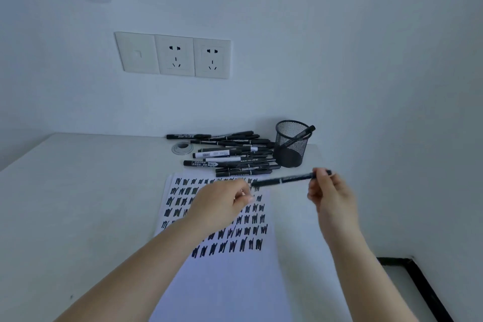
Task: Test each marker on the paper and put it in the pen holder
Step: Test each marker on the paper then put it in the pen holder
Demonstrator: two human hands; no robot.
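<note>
My right hand (329, 191) pinches the right end of a black marker (285, 180), which lies nearly level above the top of the paper (230, 282). My left hand (222, 202) hovers over the paper with its fingers curled at the marker's left tip; whether it holds a cap is hidden. Rows of black test scribbles cover the sheet's upper half. Behind the paper lies a pile of several black markers (230, 154). The black mesh pen holder (292, 142) stands right of the pile with one marker (306, 132) leaning inside.
The white table (78, 204) meets a wall carrying a switch and two sockets (173, 55). A round grommet (182, 148) sits left of the pile. A black-framed edge (418, 285) runs at the lower right, beyond the table's right side.
</note>
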